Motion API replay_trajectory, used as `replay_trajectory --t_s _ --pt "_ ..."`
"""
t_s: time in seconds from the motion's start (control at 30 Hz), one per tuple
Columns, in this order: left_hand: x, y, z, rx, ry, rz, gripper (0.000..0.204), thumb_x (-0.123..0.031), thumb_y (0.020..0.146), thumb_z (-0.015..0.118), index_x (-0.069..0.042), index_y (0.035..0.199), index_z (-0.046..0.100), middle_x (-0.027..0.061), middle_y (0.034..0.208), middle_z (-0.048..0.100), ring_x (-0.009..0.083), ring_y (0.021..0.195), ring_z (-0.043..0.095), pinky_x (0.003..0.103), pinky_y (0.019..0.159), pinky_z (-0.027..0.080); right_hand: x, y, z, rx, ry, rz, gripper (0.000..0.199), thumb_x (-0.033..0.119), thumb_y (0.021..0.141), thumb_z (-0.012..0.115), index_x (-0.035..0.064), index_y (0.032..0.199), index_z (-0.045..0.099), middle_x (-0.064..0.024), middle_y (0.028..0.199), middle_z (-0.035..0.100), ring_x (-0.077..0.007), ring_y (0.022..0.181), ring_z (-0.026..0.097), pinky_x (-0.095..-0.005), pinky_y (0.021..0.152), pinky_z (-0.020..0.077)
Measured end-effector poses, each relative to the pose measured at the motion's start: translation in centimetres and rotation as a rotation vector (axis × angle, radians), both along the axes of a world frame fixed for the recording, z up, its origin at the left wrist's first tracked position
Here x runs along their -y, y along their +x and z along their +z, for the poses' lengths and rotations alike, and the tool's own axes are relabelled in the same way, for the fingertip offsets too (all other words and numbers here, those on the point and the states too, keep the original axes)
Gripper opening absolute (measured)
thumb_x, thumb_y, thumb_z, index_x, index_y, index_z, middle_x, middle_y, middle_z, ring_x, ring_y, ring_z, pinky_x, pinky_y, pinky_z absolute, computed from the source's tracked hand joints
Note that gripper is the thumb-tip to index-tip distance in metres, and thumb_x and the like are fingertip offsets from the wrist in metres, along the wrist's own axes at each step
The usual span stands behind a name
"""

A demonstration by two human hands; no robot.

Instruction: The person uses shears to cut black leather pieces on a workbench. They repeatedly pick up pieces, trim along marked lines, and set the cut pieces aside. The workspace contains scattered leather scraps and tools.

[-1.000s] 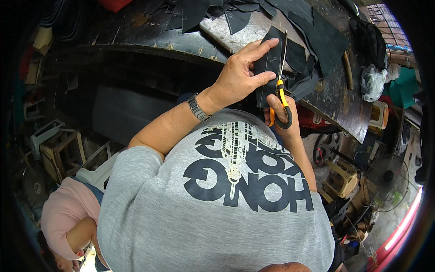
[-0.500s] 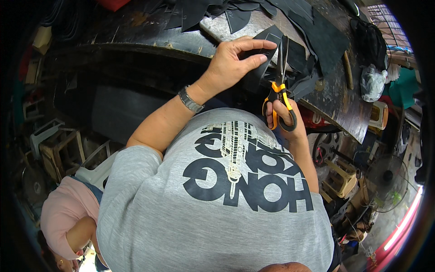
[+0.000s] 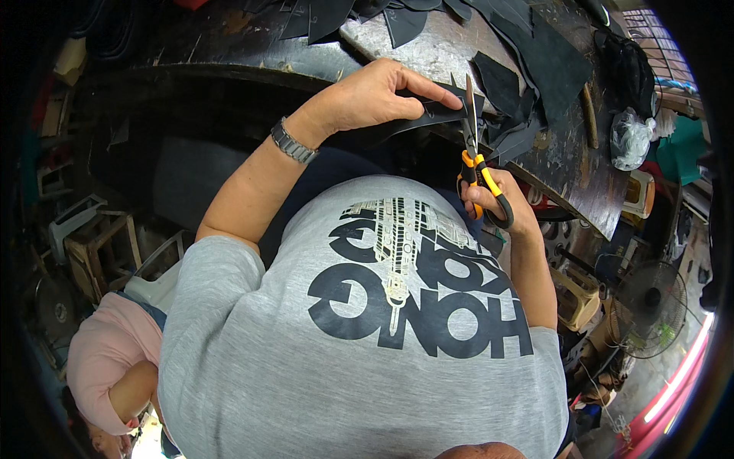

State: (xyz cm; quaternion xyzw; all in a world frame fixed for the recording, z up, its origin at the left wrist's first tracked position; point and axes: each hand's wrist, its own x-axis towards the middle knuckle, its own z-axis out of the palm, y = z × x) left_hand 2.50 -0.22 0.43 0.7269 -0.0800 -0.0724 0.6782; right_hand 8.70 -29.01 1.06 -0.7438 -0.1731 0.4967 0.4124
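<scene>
Between the thumb and fingers of my left hand (image 3: 380,96) is a black leather piece (image 3: 437,115), its right end reaching the scissors. My right hand (image 3: 501,200) is closed round the orange-and-black handles of the scissors (image 3: 472,134). Their blades point away from me and stand slightly apart, right at the end of the leather piece near my left fingertips. Just beyond the blades, another dark leather piece (image 3: 497,83) lies on a pale board (image 3: 436,43). The far fingers of my left hand are partly hidden.
Many black leather cutouts (image 3: 329,17) lie along the far side of the dark wooden table (image 3: 229,50). At right are a wooden stick (image 3: 589,115), a clear plastic bag (image 3: 631,140) and a standing fan (image 3: 651,298). A person in pink (image 3: 115,356) sits at lower left.
My left hand has shifted left and turned the leather piece from steeply slanted to nearly level. My right hand, with the scissors, has moved slightly right and nearer to me.
</scene>
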Motion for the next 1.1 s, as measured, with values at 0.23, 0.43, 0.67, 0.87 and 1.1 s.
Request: replay_trajectory --t_s 0.23,0.43,0.67,0.87,1.1 --pt "-0.5 -0.1 0.2 0.019 -0.053 -0.035 0.04 0.002 0.084 0.053 -0.006 0.118 0.071 0.011 0.116 0.071 0.0136 0.104 0.064 0.024 0.094 0.046 0.0 -0.2 -0.3 -0.111 0.152 0.003 0.055 0.051 0.073 0.079 0.0018 0.09 0.063 -0.0025 0.066 0.058 -0.0114 0.059 0.058 -0.0246 0.056 0.0476" --pt "-0.5 -0.1 0.2 0.017 -0.054 -0.034 0.04 0.002 0.084 0.054 -0.006 0.118 0.071 0.0115 0.117 0.07 0.0142 0.106 0.064 0.025 0.096 0.046 0.0 -0.5 -0.6 -0.078 0.075 -0.01 0.055 0.053 0.073 0.078 0.0023 0.089 0.063 -0.0022 0.066 0.057 -0.0115 0.058 0.057 -0.0253 0.056 0.0476" --pt "-0.8 -0.1 0.0 0.016 -0.033 -0.058 0.039 0.0 0.083 0.054 -0.006 0.117 0.071 0.0125 0.117 0.07 0.0189 0.112 0.064 0.031 0.103 0.044 0.1 -0.7 -1.0 -0.094 0.134 -0.012 0.057 0.056 0.073 0.078 0.0026 0.088 0.063 -0.0022 0.065 0.057 -0.0115 0.058 0.058 -0.0252 0.054 0.0475" --pt "-0.8 0.0 -0.3 0.019 -0.022 0.008 0.043 -0.001 0.076 0.055 -0.01 0.113 0.074 0.0112 0.112 0.072 0.0159 0.101 0.068 0.026 0.099 0.045 0.4 -0.9 -1.1 -0.072 0.095 -0.074 0.055 0.056 0.072 0.08 0.0047 0.082 0.064 -0.0003 0.06 0.055 -0.0095 0.051 0.055 -0.0229 0.047 0.0432" --pt "-1.1 0.0 -0.4 0.048 -0.019 0.023 0.041 -0.002 0.076 0.055 -0.01 0.111 0.075 0.0117 0.109 0.073 0.0173 0.101 0.068 0.029 0.1 0.047 0.3 -1.6 -0.6 -0.058 0.04 -0.118 0.04 0.039 0.077 0.084 0.0049 0.074 0.062 0.0019 0.053 0.051 -0.0064 0.041 0.046 -0.021 0.039 0.0346"
